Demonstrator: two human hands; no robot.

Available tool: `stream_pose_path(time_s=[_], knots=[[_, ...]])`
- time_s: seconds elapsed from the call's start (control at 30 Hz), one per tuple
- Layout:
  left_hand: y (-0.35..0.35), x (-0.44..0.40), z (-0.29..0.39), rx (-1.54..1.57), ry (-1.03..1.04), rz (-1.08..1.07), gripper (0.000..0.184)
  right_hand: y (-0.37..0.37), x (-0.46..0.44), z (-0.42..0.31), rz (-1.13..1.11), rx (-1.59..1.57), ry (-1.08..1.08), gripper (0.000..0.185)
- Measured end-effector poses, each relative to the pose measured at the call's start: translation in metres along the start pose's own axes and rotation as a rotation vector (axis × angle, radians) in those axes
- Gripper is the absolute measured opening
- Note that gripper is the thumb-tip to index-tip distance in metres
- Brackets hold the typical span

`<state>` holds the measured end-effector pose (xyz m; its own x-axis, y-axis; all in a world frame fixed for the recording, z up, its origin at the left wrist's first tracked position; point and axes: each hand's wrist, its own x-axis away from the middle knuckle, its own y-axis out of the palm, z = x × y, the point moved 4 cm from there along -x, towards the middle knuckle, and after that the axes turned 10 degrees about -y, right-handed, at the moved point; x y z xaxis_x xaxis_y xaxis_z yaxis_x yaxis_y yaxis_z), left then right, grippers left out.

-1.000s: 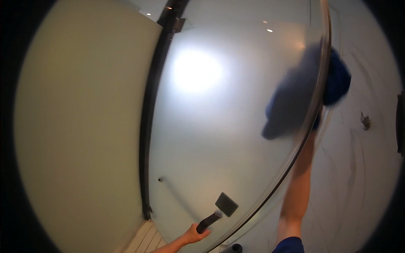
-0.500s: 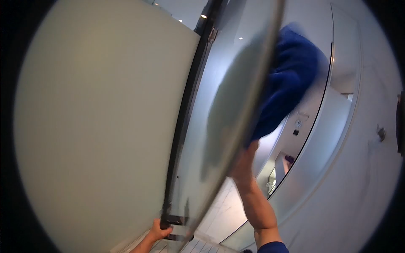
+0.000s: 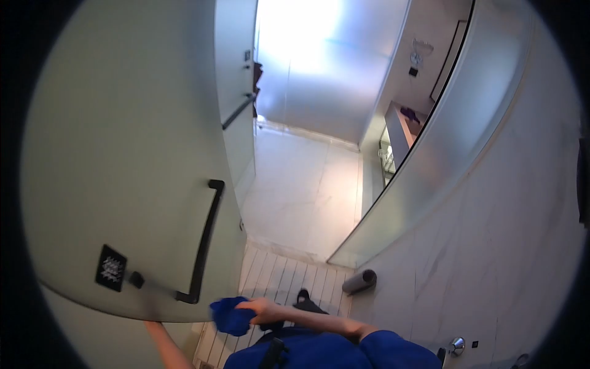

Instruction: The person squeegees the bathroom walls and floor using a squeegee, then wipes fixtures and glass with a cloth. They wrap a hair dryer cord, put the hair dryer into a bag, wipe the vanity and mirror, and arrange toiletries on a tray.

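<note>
A bunched blue cloth (image 3: 232,316) is gripped in my right hand (image 3: 264,310), low in the view beside the bottom edge of a frosted glass door (image 3: 135,166). My left hand (image 3: 148,302) is a blurred shape behind the glass, close to a small black knob (image 3: 136,280). The frosted pane hides its fingers. On the door a long black bar handle (image 3: 206,246) stands between the two hands. A black square sign (image 3: 111,268) with white marks is to the left of the knob.
Slatted flooring (image 3: 276,277) lies below me. A dark grey cylinder (image 3: 359,281) rests by the marble wall (image 3: 430,264) on the right. Another glass door (image 3: 233,80), a marble floor (image 3: 295,184) and a frosted partition (image 3: 332,67) are farther ahead.
The blue cloth has come down from high on the glass to waist level in my right hand. My left hand has left the black handle and is now behind the glass.
</note>
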<state>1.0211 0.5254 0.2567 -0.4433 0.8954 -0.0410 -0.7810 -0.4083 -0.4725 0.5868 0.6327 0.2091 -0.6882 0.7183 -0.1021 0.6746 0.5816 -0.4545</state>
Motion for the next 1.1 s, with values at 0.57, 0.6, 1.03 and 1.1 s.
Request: stream_pose_path(time_s=[0.57,0.6,1.03,1.1], knots=[[0.203,0.052,-0.190,-0.669,-0.849,-0.492,0.059,-0.206,0.124,0.189,0.983,0.233,0.910,0.062],[0.237,0.054,-0.181,-0.613,-0.886,-0.620,0.060,-0.203,0.106,0.204,0.993,0.099,0.870,0.062],[0.745,-0.032,0.208,0.341,-1.001,-1.647,0.067,-0.415,-0.040,0.345,1.016,-0.209,0.491,0.081],[0.796,-0.026,0.224,0.006,-0.962,-1.813,0.069,-0.444,0.007,0.373,1.149,-0.261,0.595,0.075]])
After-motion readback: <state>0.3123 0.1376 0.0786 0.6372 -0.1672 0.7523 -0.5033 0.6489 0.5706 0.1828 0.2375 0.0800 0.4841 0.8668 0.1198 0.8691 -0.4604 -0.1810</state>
